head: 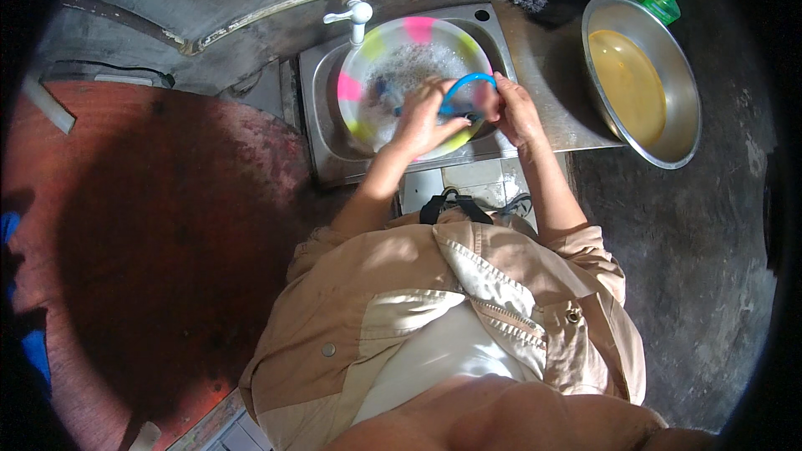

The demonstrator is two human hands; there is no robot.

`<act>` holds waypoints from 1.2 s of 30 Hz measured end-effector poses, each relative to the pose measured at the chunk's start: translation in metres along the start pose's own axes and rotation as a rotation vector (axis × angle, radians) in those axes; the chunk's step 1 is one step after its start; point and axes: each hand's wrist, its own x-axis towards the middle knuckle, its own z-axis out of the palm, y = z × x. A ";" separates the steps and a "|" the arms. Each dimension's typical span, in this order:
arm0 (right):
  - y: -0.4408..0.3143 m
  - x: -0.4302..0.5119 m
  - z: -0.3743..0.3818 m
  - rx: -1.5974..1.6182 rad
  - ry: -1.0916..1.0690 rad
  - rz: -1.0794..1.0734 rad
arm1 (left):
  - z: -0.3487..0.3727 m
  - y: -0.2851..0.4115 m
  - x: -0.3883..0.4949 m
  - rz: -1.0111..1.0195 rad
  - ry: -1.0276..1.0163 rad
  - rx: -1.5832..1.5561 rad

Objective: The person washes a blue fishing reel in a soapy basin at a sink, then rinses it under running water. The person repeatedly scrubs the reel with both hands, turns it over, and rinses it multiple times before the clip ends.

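Observation:
Both my hands are over a multicoloured basin (pixel 418 30) that holds foamy water (pixel 410 66) and sits in a stainless steel sink (pixel 326 163). A bright blue curved object (pixel 470 77), like a handle or tube, arches between them. My left hand (pixel 424 118) has its fingers bent around its left part, with the thumb stretched to the right. With my right hand (pixel 515 106) I grip its right end at the basin's right rim. The lower part of the blue object and a small dark part are blurred and partly hidden by my fingers. Something dark blue shows in the foam.
A white tap (pixel 358 14) stands behind the basin on an old pipe. On the right, a large metal bowl (pixel 680 97) with yellowish liquid rests tilted on the counter edge, beside a green pump bottle (pixel 656 0). A reddish round tabletop (pixel 250 138) lies to the left.

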 end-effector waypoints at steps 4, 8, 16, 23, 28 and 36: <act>-0.003 -0.004 0.016 0.072 -0.003 0.042 | 0.022 0.024 0.008 -0.121 -0.277 -0.385; -0.013 0.001 0.004 0.417 0.014 0.108 | 0.025 0.014 0.006 -0.277 -0.279 -0.203; -0.009 0.005 -0.019 -0.091 0.191 -0.159 | 0.006 -0.021 0.005 -0.354 -0.207 -0.155; 0.021 0.026 0.024 -0.372 0.093 -0.274 | 0.003 -0.016 0.015 -0.431 -0.022 -1.296; 0.042 0.023 0.044 -0.924 -0.038 -0.487 | 0.008 -0.018 0.017 -0.568 0.273 -1.693; 0.039 0.008 0.037 -1.004 -0.237 -0.098 | 0.003 -0.040 0.003 -0.799 0.467 -1.444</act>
